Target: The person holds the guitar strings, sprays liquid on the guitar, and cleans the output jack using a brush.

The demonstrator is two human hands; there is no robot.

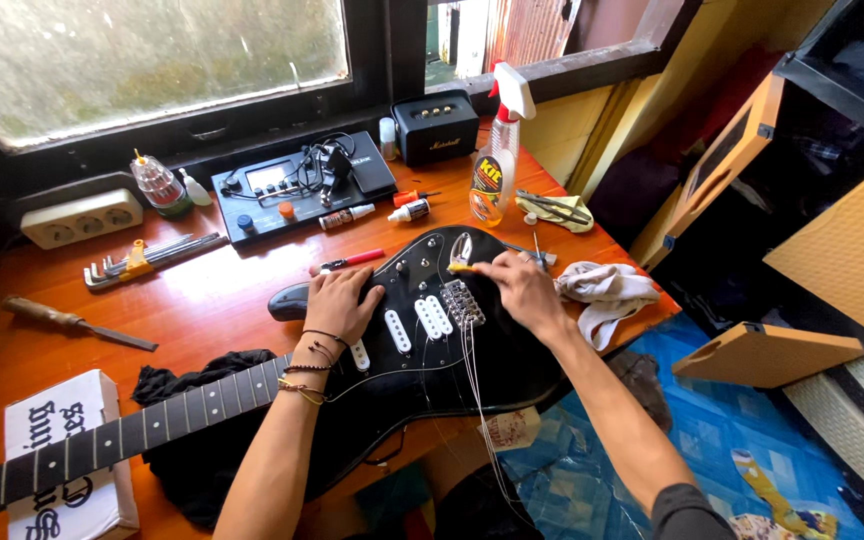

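A black electric guitar (512, 350) with white pickups lies flat on the orange wooden table (202, 300), its neck running to the lower left. My left hand (340, 303) rests palm down on the guitar body near the upper horn. My right hand (520, 282) is above the bridge (462, 302), fingers pinched on a small yellow-handled tool (462, 267). Loose strings trail from the bridge toward me.
On the table sit a spray bottle (497, 160), a small black speaker (436, 125), a black effects unit (302, 185), hex keys (142, 260), a chisel (72, 322), a power strip (80, 217), a white rag (607, 292) and a white box (67, 450). Orange cabinets stand at right.
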